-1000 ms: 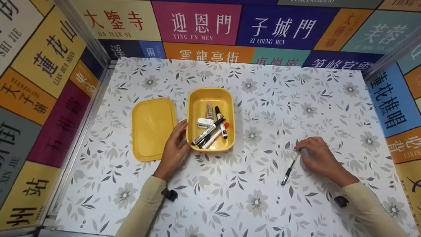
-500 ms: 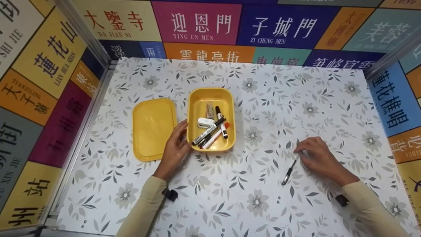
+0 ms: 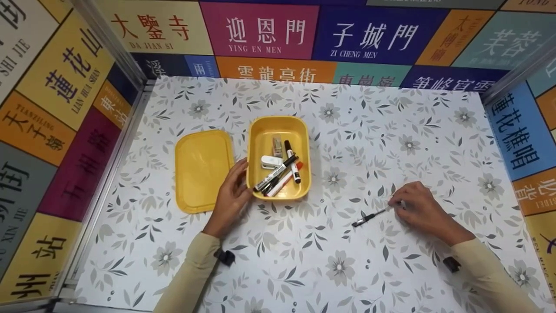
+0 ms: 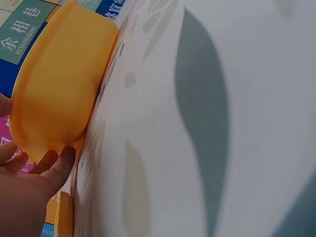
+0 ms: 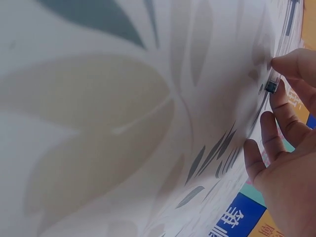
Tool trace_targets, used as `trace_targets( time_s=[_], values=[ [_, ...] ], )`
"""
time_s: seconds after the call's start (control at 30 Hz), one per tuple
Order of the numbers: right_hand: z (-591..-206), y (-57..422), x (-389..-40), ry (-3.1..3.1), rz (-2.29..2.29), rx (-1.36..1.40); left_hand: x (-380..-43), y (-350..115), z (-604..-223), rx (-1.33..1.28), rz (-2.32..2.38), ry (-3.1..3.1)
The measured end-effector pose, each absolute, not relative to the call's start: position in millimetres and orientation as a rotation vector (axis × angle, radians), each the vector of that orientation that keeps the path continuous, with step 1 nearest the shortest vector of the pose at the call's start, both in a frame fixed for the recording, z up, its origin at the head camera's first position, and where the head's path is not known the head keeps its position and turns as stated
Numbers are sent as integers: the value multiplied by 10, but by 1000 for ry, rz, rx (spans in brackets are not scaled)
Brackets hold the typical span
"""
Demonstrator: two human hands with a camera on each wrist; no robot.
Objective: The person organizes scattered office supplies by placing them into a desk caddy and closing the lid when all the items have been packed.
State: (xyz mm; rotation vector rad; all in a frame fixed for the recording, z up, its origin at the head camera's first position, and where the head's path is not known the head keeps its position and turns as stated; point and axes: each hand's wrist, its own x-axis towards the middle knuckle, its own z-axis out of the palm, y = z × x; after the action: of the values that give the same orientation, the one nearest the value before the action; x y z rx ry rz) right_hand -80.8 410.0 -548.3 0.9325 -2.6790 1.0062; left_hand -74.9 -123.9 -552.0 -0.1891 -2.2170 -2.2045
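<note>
A black-and-clear pen [image 3: 369, 218] lies slanted on the patterned tabletop, its tip end pointing left. My right hand [image 3: 415, 208] pinches its other end between thumb and fingers; the right wrist view shows the pen's dark end [image 5: 271, 87] between the fingertips. My left hand [image 3: 230, 202] touches the lower left side of a yellow plastic box [image 3: 278, 124], fingers loosely bent against its outer wall. In the box lie several markers [image 3: 273, 177], a white stapler-like item [image 3: 271, 162] and a small clear-and-pink object [image 3: 277, 145].
A yellow lid [image 3: 202, 169] lies flat left of the box, partly behind my left hand. Printed panels with Chinese writing [image 3: 260, 34] stand along the back and both sides of the white floral tabletop [image 3: 339, 287].
The pen has swung round the right hand's fingertips, its far end moving left and away from me. The left hand and the box have stayed in place.
</note>
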Motion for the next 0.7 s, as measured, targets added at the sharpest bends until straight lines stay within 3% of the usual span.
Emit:
trace_targets(
  time_s=[0.7],
  values=[
    [-5479, 4045, -772, -2633, 1153, 1028, -742, -1239, -5522, -206, -2206, -2208]
  ],
)
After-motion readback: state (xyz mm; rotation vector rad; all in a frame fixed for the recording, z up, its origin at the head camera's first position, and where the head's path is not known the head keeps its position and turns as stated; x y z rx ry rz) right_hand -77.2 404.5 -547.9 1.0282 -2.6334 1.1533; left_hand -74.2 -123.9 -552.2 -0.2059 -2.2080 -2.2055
